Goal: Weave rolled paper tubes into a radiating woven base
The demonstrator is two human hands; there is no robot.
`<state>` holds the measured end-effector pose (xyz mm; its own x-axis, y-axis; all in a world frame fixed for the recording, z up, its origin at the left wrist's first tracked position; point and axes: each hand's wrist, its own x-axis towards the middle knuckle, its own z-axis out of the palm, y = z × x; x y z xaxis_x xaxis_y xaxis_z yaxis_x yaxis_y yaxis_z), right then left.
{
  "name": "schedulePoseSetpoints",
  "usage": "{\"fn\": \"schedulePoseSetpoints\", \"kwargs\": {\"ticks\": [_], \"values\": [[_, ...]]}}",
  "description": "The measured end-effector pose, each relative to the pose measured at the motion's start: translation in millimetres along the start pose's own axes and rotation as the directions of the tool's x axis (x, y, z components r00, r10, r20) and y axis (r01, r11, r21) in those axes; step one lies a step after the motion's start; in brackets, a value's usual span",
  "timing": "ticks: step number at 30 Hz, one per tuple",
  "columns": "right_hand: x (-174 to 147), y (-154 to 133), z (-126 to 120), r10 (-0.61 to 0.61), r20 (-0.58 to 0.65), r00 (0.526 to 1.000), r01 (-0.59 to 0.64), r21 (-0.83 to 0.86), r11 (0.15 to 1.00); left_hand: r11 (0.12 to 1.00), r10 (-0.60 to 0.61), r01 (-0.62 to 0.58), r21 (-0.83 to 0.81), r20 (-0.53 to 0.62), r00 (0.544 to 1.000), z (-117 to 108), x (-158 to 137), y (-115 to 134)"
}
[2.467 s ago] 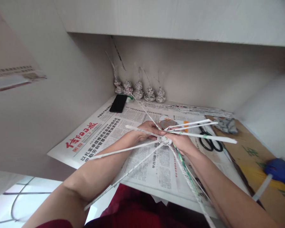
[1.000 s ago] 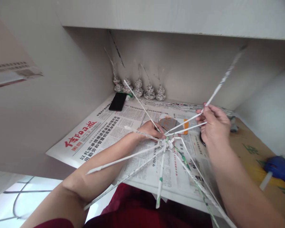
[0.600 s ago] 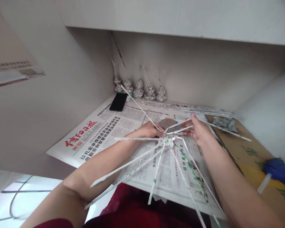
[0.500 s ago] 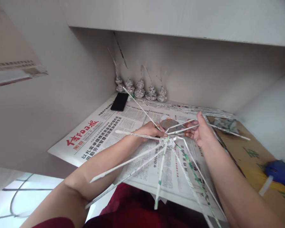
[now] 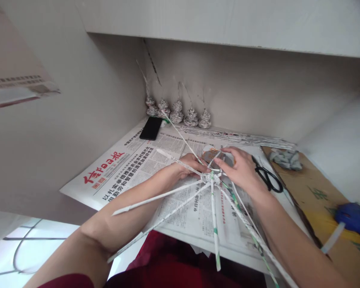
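Note:
A small woven piece of rolled newspaper (image 5: 209,179) has a knotted centre with several long paper tubes fanning out from it. My left hand (image 5: 189,166) is closed on its far left edge, thumb and fingers pinching by the centre. One tube (image 5: 180,133) points away past the fingers; others run back over my left forearm and toward my lap. On the right side, my right hand (image 5: 238,166) is closed with thumb and index finger pinching a paper tube (image 5: 215,159) close to the centre. Part of that tube is hidden by the fingers.
Several gourd-shaped woven pieces (image 5: 191,118) line the back wall, near a black phone (image 5: 151,128). Paper tubes (image 5: 237,137) lie in a bundle behind. Black scissors (image 5: 270,179), a crumpled grey cloth (image 5: 286,159) and a blue glue gun (image 5: 352,220) are on the right. Newspaper (image 5: 129,164) covers the surface.
My right hand has moved left and in toward the woven centre, from farther out along the tubes. The scissors have come into view. The woven piece has shifted slightly; my left hand keeps its hold.

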<state>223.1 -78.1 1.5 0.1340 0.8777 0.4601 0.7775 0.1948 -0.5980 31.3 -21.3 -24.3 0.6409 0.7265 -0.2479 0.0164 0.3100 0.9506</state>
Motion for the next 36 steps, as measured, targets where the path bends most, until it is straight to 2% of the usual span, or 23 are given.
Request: {"fn": "schedulePoseSetpoints", "kwargs": {"ticks": [2, 4, 6, 8, 11, 13, 19, 24, 33, 36], "values": [[-2, -10, -2, -0.086, 0.003, 0.996, 0.086, -0.078, 0.993, 1.0, -0.007, 0.006, -0.005, -0.019, 1.0, 1, -1, 1], [-4, -16, -4, -0.135, 0.138, 0.981, 0.141, -0.036, 0.989, 1.0, -0.013, 0.012, -0.007, -0.028, 1.0, 1, -3, 2], [-4, -19, -5, -0.166, 0.292, 0.942, 0.159, 0.048, 0.986, 1.0, -0.011, 0.011, -0.002, -0.026, 1.0, 1, -4, 2], [-4, -17, -4, -0.159, 0.35, 0.923, 0.142, 0.074, 0.987, 1.0, -0.012, 0.012, 0.001, -0.02, 1.0, 1, -4, 2], [-3, -11, -2, -0.099, 0.34, 0.935, 0.085, 0.057, 0.995, 1.0, -0.016, 0.015, -0.013, -0.054, 0.998, 4, -4, 3], [-2, -7, -2, -0.093, 0.345, 0.934, 0.09, 0.024, 0.996, 0.999, -0.012, 0.008, -0.031, -0.103, 0.995, 7, -3, 3], [-1, -6, -6, -0.083, 0.462, 0.883, 0.104, -0.02, 0.994, 1.0, -0.024, 0.021, -0.022, -0.119, 0.993, 11, 1, 0], [-3, -6, -8, -0.153, 0.464, 0.872, 0.125, 0.09, 0.988, 1.0, -0.012, 0.015, 0.023, -0.117, 0.993, 9, 4, -2], [-5, -18, -7, -0.317, 0.424, 0.848, 0.35, 0.0, 0.937, 1.0, 0.002, 0.002, 0.028, -0.132, 0.991, 11, 2, -2], [-5, -15, -4, -0.291, 0.391, 0.873, 0.31, 0.014, 0.951, 0.999, 0.003, 0.002, 0.034, -0.148, 0.989, 10, 4, -4]]}}
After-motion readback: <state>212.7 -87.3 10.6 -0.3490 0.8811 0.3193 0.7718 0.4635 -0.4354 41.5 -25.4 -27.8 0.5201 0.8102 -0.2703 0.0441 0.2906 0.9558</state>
